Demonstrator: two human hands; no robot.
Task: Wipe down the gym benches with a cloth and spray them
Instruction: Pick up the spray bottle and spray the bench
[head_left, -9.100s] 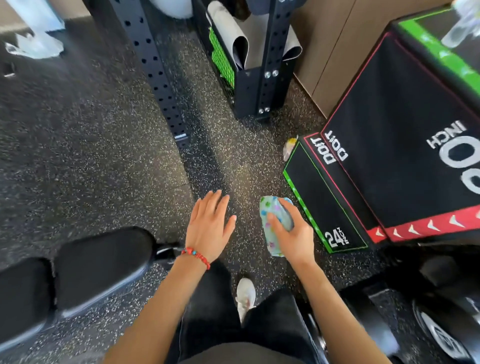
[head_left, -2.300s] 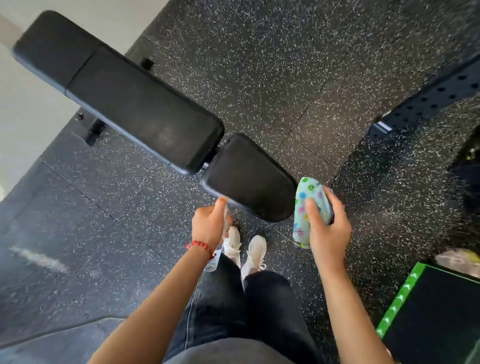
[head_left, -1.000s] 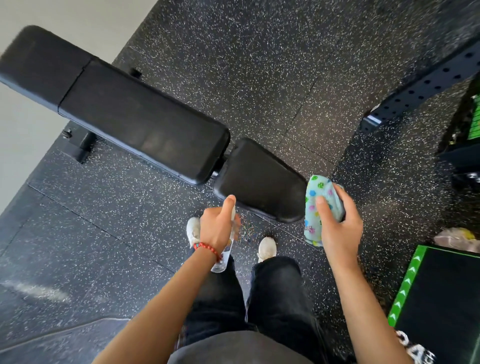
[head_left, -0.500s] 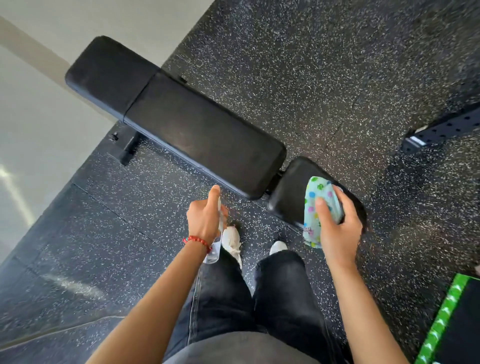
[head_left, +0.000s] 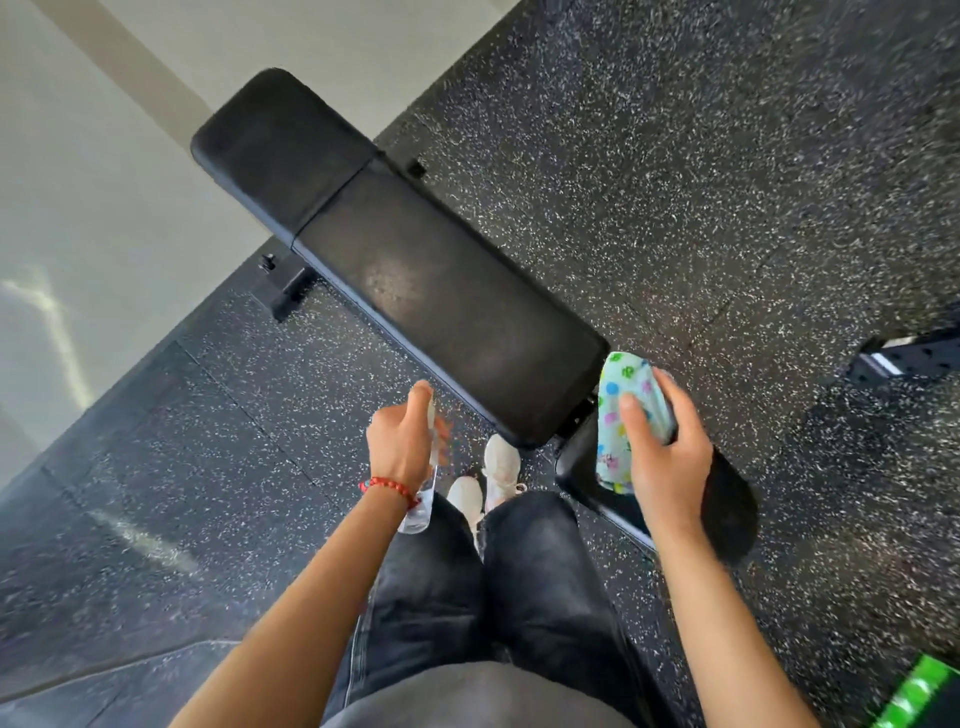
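Legs: dark jeans (head_left: 488, 597) and white shoes (head_left: 500, 465), standing at the near edge of the bench.
Left hand (head_left: 400, 447): fingers wrapped round a small clear spray bottle (head_left: 422, 506), index finger raised at its top; a red bead bracelet (head_left: 390, 487) on the wrist.
Right hand (head_left: 667, 462): thumb and fingers clamped on a folded pale-green cloth (head_left: 618, 415) with coloured dots, held above the bench's short seat pad (head_left: 727, 499).
Bench (head_left: 441, 306): black, padded, running diagonally away to the upper left; long back pad just beyond both hands, faint sheen mid-surface.
Floor (head_left: 701, 182): black speckled rubber.
Far left: pale smooth flooring (head_left: 88, 208).
Right edge: black perforated rack foot (head_left: 914, 356); green-edged box corner (head_left: 919, 696) at bottom right.
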